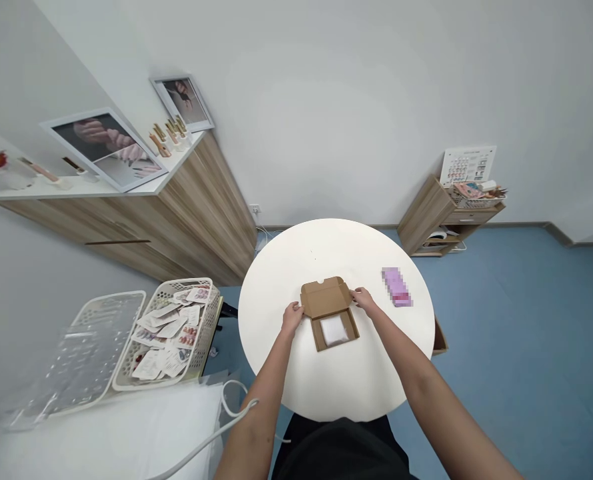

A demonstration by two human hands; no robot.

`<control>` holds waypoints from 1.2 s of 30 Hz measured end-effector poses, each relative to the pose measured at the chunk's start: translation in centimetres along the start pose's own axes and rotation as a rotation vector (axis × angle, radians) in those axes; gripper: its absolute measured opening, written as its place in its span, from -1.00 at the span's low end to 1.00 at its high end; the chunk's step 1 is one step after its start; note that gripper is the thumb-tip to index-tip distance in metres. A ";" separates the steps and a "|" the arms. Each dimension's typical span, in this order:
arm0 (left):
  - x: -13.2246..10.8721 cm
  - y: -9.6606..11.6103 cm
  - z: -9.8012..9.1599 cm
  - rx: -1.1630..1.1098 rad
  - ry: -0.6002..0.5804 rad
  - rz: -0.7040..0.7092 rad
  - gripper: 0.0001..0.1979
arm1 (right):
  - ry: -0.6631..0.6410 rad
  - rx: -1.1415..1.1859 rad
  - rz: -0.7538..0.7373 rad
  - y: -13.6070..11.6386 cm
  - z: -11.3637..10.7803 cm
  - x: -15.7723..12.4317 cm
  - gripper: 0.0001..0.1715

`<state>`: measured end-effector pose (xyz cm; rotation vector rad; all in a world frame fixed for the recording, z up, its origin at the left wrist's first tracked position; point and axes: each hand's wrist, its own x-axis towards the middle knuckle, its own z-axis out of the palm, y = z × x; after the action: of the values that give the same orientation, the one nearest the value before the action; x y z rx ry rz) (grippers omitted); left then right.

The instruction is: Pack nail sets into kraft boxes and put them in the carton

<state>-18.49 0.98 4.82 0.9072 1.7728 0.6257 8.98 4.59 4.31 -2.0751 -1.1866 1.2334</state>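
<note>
A small brown cardboard box [321, 337] lies open in the middle of the round white table [336, 387], with a white packet [334, 329] inside it. Its lid [325, 295] is folded back on the far side. My left hand [292, 317] grips the left edge of the lid with curled fingers. My right hand [362, 299] pinches the right edge of the lid.
A pink, blurred flat item [396, 287] lies on the table to the right. At the left, a white basket [171, 333] holds several packets, beside a clear tray [84, 350]. A wooden cabinet [176, 207] stands at the back left, a low shelf unit [441, 213] at the back right.
</note>
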 end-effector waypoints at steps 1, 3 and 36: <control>0.4 0.5 0.2 -0.011 -0.008 -0.007 -0.58 | -0.024 -0.002 0.016 -0.4 0.4 0.2 -0.61; 1.0 1.3 0.6 -0.037 -0.018 -0.020 -0.60 | -0.062 -0.010 0.051 -1.3 1.0 0.7 -0.61; -8.0 -6.5 2.6 0.206 0.004 0.717 -0.33 | -0.056 -0.255 -0.421 4.5 -0.2 -11.5 -0.23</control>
<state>-16.25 -9.31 3.28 1.7110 1.5084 0.8971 8.56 -7.53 6.66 -1.8288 -1.7743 0.9852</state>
